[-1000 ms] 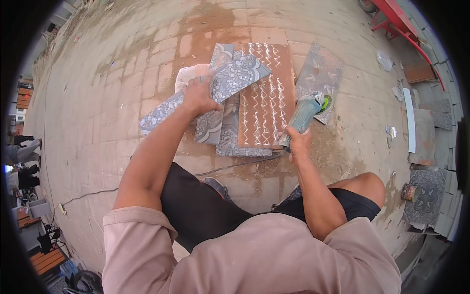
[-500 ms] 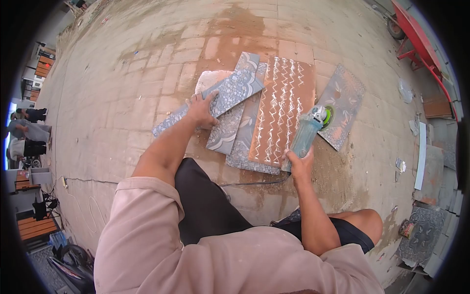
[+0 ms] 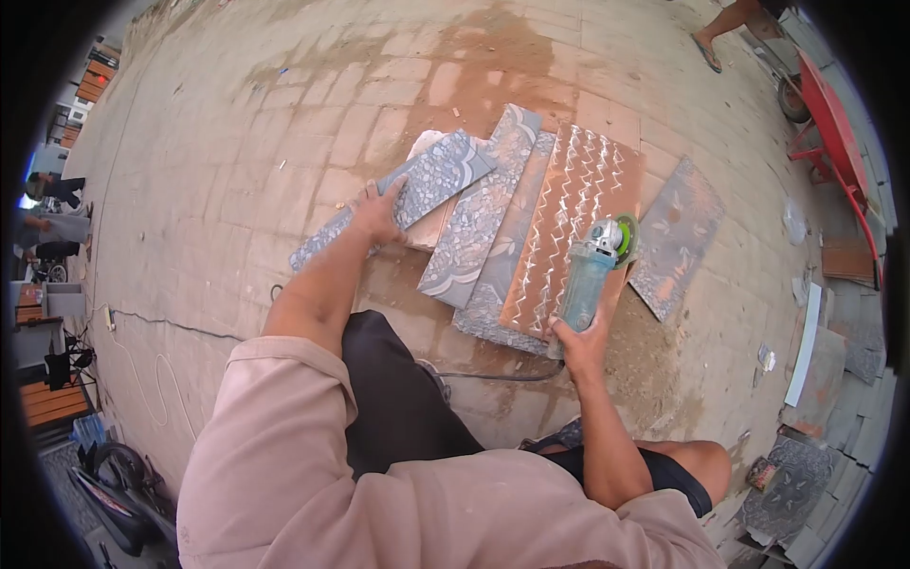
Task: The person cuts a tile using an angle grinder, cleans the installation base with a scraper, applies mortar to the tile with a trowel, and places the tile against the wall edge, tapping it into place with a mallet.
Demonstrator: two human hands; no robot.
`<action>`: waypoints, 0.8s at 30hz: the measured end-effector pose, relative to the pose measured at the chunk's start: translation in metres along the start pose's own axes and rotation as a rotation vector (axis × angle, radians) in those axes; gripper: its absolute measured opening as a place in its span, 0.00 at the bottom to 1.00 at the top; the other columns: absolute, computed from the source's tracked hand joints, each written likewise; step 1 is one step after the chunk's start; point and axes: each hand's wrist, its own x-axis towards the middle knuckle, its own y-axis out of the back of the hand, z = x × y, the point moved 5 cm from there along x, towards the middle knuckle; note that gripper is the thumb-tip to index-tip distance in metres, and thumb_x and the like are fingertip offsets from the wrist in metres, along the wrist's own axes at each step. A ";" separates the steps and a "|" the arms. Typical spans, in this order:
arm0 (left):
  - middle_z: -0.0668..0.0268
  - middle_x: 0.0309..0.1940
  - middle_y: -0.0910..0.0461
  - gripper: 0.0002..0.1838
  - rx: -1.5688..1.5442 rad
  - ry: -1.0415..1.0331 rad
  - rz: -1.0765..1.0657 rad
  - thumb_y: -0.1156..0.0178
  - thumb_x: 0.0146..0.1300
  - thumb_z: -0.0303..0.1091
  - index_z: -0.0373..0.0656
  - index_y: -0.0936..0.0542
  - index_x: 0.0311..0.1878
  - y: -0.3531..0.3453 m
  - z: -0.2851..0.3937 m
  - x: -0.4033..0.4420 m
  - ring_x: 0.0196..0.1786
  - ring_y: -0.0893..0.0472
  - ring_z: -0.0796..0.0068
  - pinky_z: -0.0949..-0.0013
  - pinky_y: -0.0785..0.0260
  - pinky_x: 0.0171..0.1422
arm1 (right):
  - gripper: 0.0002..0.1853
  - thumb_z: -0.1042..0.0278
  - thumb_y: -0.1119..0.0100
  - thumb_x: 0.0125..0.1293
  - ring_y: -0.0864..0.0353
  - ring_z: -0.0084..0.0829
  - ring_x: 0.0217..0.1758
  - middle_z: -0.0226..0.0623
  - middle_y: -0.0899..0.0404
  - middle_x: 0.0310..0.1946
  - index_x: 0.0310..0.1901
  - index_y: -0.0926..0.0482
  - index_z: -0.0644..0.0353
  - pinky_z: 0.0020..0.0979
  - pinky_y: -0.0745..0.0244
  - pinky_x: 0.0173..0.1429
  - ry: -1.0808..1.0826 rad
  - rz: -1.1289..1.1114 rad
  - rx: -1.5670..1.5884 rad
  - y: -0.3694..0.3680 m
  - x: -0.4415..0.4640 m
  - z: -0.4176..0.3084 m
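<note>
Grey, pebble-patterned and oblong, the ceramic tile (image 3: 438, 180) is clasped across its width by the left hand (image 3: 376, 214) (the nearer one), its long axis slanting away rightward, while a teal, green-disced angle grinder (image 3: 587, 284) is gripped in the right hand (image 3: 585, 343).

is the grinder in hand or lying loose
In hand: the right hand is closed around the rear of the grinder, thumb visible along its side.

Flat, diffuse daylight; shadows weak. Paving (image 3: 313, 180) around left fingers (image 3: 394, 188) fairly sharp. Well left of them, glare patch (image 3: 26, 201); farthest out, fisheye bending, black rim.
</note>
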 end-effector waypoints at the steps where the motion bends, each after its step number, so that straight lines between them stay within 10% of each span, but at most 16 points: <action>1: 0.36 0.81 0.51 0.74 -0.005 0.005 -0.003 0.12 0.34 0.48 0.75 0.52 0.84 -0.002 -0.006 0.000 0.82 0.48 0.33 0.26 0.52 0.80 | 0.35 0.69 0.27 0.51 0.19 0.35 0.52 0.40 0.21 0.50 0.63 0.26 0.67 0.37 0.24 0.60 0.002 -0.012 -0.006 -0.002 -0.002 -0.001; 24: 0.41 0.82 0.48 0.70 0.110 -0.475 -0.037 0.12 0.35 0.41 0.78 0.44 0.83 0.015 0.071 0.018 0.84 0.50 0.37 0.25 0.60 0.82 | 0.31 0.75 0.29 0.56 0.15 0.28 0.33 0.38 0.18 0.38 0.61 0.29 0.70 0.32 0.19 0.40 -0.038 -0.032 0.058 -0.046 -0.056 -0.025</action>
